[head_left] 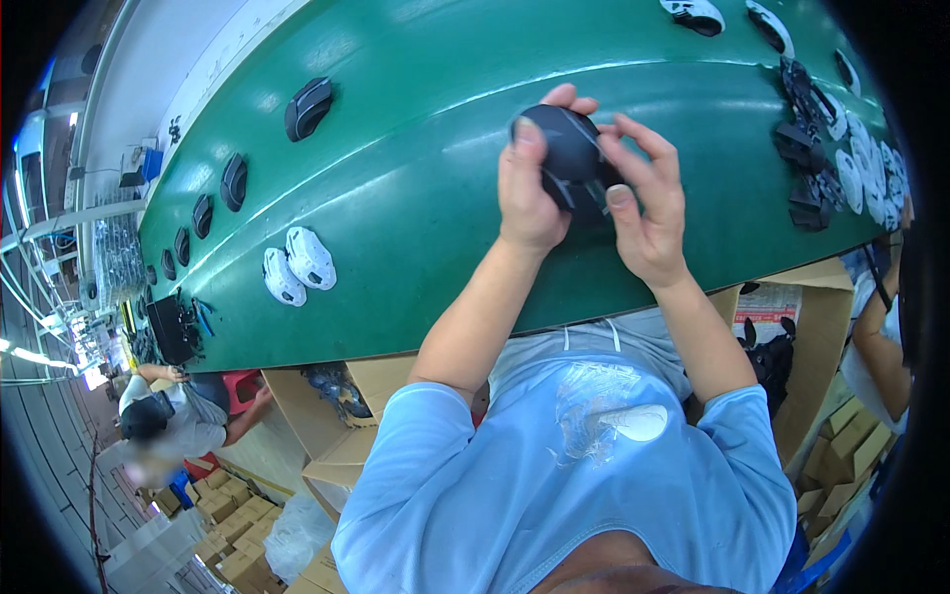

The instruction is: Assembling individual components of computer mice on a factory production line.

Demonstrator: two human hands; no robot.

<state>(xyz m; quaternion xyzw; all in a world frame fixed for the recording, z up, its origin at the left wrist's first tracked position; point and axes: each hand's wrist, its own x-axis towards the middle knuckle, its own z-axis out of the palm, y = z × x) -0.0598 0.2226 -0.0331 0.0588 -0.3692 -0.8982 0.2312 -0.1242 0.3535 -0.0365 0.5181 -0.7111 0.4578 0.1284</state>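
Observation:
Above the green table, my left hand (529, 188) is closed around a black, dome-shaped computer mouse (569, 144), thumb on its left side and fingers behind its far edge. Thin grey lines run across the mouse's surface. At its right edge is my right hand (653, 213), with fingers apart and slightly curled; the fingertips are close against the mouse, and I cannot tell how firmly they touch. Two white mouse shells (311, 257) lie side by side on the table to the left.
A black mouse (309, 108) leads a row of several along the green table (426, 228). White shells (863, 163) and black parts (804, 148) crowd the right end. Open cartons (807, 327) stand below the near edge. Another person (183, 411) sits at the left; another's arm (881, 337) shows right.

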